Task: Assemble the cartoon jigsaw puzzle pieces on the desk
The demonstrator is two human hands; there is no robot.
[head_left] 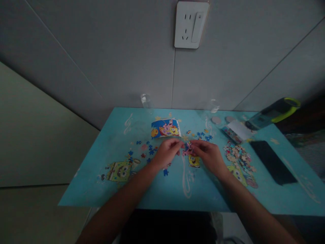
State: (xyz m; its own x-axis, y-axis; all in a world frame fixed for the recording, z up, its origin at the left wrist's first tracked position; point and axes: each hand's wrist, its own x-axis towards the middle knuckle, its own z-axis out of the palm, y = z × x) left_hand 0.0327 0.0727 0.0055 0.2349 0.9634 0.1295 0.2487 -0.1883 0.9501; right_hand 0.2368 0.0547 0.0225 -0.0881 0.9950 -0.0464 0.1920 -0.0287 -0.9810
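My left hand (168,151) and my right hand (207,153) meet over the middle of the table, fingertips pinched. Between them is a small pink and blue cluster of jigsaw puzzle pieces (187,147), which both hands grip at its sides. Just below it shows a joined yellow puzzle section (194,161) with a cartoon face, partly under my right fingers. Behind my hands lies a curved picture card (165,128) of cartoon figures on blue. Loose blue puzzle pieces (150,149) are scattered left of my left hand, and more blue pieces (205,135) lie beyond my right hand.
Right of my right arm lies a heap of mixed puzzle pieces (238,156), beside a dark phone-like slab (273,162). Behind stand a small box (235,131) and a tilted-looking dark bottle (270,113) with a green strap. Clear containers (146,101) stand by the wall.
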